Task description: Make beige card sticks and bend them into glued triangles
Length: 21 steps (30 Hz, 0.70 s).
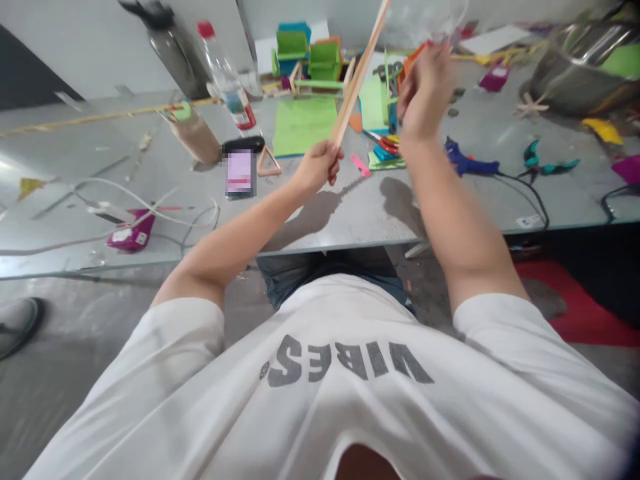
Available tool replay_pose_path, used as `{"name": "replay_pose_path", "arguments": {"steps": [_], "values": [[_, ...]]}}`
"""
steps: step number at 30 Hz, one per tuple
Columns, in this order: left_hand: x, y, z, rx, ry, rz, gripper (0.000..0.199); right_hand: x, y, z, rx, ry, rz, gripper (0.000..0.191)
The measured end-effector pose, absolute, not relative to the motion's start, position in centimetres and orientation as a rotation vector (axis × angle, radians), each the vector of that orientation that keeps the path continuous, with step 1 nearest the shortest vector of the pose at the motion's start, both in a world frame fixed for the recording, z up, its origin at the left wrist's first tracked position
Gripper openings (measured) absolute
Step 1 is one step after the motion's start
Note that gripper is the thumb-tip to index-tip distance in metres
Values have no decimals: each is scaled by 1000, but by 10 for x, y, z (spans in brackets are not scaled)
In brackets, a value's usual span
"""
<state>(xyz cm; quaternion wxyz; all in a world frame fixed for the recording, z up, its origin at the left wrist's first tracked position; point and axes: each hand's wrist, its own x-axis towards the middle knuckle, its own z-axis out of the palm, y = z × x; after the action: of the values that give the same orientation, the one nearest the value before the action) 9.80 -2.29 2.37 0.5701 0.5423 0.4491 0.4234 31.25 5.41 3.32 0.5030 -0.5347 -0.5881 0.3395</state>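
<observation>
My left hand (323, 163) is closed around the lower end of long thin wooden sticks (361, 70), which slant up past the top edge of the view. Farther right, my right hand (425, 90) is raised over the back of the table, smeared by motion. Beside its fingers shows an orange thing (411, 63), and I cannot tell whether the hand holds it. Below that hand lie scissors (389, 143) with red and yellow handles and a small stack of coloured pieces (386, 159). A pink piece (360, 165) rests between my hands, near a green sheet (303, 127).
At left stand a bottle with a red cap (227, 80), a dark flask (175, 53) and a beige cup (195, 133), near a phone (240, 172). Small green chairs (293, 47) stand behind. At right are a blue glue gun (467, 160), teal-handled pliers (545, 161) and a metal pot (575, 73).
</observation>
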Motion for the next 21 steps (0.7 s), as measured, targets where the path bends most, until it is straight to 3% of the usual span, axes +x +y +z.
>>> {"name": "replay_pose_path", "arguments": {"steps": [3,8,21], "values": [[80,-6,8,1290,1149,903,48,295,61,19,-1245,-1158,824,52],[64,4,-13,1424,1156,821,42,302,63,-9,-970,-1235,975,76],[58,6,-11,1508,1053,671,47,322,61,-4,-896,-1268,929,80]]}}
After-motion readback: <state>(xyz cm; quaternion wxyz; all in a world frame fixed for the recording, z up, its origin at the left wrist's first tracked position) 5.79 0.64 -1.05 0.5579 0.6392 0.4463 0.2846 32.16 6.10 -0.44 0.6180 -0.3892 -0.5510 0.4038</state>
